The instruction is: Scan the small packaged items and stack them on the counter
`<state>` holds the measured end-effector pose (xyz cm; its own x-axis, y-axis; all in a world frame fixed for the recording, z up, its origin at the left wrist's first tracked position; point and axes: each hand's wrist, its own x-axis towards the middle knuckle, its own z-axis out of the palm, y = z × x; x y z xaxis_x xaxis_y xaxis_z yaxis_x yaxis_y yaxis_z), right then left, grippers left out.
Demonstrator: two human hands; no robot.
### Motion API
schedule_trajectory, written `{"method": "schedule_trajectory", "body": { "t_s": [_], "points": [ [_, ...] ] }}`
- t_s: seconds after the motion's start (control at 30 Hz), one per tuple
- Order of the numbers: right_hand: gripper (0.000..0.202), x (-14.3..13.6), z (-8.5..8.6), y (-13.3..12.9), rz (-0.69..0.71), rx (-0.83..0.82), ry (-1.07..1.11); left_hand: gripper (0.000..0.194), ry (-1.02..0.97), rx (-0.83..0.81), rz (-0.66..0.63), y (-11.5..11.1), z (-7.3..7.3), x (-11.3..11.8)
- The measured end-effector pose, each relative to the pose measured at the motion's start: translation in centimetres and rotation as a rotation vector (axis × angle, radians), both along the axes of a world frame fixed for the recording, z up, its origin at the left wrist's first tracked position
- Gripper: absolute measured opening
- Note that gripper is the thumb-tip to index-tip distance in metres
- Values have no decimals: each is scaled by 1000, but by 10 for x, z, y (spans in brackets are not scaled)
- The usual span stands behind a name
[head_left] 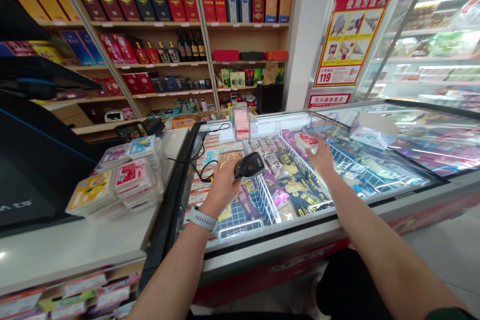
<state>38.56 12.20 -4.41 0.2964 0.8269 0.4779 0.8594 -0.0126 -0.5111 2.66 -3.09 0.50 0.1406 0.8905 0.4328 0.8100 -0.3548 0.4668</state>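
Over the glass-topped freezer (326,217), my left hand (225,182) is wrapped round a black handheld scanner (250,165), whose dark cable loops on the glass behind it. A grey watch band (201,218) circles my left wrist. Farther right, my right hand (320,156) has its fingers round the near side of a small white and red pack (305,141) above the freezer. Under the glass lie white wire baskets (268,197) with purple and black packets of frozen goods.
Stacks of flat packs (133,175) stand on the white counter (75,250) at the left, beside a dark monitor (30,160). An open white carton (375,130) sits on the freezer's right part. Shelves of boxes and bottles line the back.
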Motion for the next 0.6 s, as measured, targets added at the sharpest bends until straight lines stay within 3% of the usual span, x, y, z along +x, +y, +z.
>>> {"method": "schedule_trajectory", "body": {
  "t_s": [0.3,0.6],
  "points": [
    [82,-4,-4,5,-32,79,-21,61,-9,3,6,-1,-1,1],
    [68,-4,-4,5,-43,95,-83,60,3,-17,-3,0,1,0]
  ]
}}
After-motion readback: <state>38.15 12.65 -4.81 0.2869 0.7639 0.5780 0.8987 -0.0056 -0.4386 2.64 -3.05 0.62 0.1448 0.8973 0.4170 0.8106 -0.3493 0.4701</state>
